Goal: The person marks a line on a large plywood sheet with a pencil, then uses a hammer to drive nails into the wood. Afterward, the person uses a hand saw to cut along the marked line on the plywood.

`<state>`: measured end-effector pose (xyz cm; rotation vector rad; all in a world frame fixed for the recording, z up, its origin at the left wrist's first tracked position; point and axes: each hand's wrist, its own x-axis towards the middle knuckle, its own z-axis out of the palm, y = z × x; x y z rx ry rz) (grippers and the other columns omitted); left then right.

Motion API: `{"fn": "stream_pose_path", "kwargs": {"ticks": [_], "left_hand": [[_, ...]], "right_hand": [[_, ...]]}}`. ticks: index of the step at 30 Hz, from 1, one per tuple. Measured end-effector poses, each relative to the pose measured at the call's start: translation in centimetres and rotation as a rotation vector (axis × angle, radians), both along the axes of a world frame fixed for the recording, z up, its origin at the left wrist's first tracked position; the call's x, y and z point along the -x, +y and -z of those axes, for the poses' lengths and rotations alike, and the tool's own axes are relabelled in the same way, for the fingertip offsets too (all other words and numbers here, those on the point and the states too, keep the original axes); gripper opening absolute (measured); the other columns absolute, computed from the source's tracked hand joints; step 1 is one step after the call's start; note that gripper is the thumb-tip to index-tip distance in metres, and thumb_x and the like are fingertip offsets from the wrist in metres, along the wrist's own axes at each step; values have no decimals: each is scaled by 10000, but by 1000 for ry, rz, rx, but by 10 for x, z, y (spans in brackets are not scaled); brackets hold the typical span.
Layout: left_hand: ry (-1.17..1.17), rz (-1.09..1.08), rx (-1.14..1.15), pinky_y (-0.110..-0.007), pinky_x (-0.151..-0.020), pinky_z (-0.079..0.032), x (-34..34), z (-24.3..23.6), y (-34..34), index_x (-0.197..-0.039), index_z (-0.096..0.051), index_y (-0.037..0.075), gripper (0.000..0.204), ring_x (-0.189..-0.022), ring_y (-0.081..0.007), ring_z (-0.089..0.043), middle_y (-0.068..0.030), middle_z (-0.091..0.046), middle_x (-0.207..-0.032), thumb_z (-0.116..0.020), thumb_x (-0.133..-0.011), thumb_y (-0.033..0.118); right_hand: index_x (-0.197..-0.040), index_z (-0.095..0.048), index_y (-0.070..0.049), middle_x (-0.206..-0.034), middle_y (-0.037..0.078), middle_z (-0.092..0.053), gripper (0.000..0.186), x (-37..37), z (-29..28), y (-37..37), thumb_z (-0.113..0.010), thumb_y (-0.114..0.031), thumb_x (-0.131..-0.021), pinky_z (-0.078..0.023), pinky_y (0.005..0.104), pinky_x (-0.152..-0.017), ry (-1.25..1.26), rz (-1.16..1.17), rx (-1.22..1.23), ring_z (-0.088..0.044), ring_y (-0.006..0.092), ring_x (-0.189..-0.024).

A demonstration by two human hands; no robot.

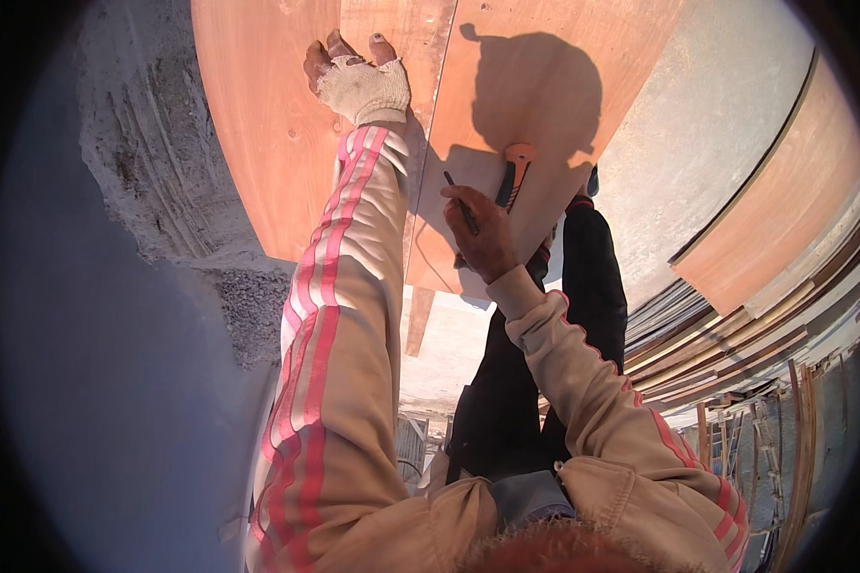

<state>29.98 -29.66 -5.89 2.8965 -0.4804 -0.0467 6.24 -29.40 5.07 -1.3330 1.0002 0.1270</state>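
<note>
My left hand (365,84), in a pale fingerless glove, lies on the reddish plywood sheet (268,124) with its fingers apart. Bare, my right hand (484,232) is closed around a slim dark pencil (466,212), whose tip points up and left over the board. Just beyond that hand, an orange-and-black hand tool (519,160) rests on the wood; its kind is unclear because its lower part is hidden. A straight seam runs along the plywood between my two hands. Shadows of my head and right arm fall across the sheet.
My dark-trousered legs (592,277) stand at the board's near right edge. Rough broken concrete (153,143) borders the left side. On the right lie another plywood sheet (784,210) and stacked long boards (736,344). Wooden poles (798,458) stand at the lower right.
</note>
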Motion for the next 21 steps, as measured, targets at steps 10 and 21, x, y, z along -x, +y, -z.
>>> {"fn": "stream_pose_path", "kwargs": {"ticks": [10,21], "left_hand": [[-99,2,28,-583,-1119,-359,-14,-2,0,-1358,-567,10,612,-1350,-456,-453,-268,-499,-1432,-687,-873,364],[94,-26,-69,-577,-1110,-389,-24,-40,-37,-1388,-568,21,606,-1334,-472,-478,-271,-508,-1444,-688,-913,378]], "right_hand": [[-1258,-692,-3,-949,57,-639,253,-50,-95,-271,-648,-48,-1012,-470,237,-749,-225,27,433,-591,115,-850],[-1224,-677,5,-1047,145,-700,236,-163,-7,-360,-627,-85,-1011,-552,337,-840,-345,-43,621,-695,255,-934]]}}
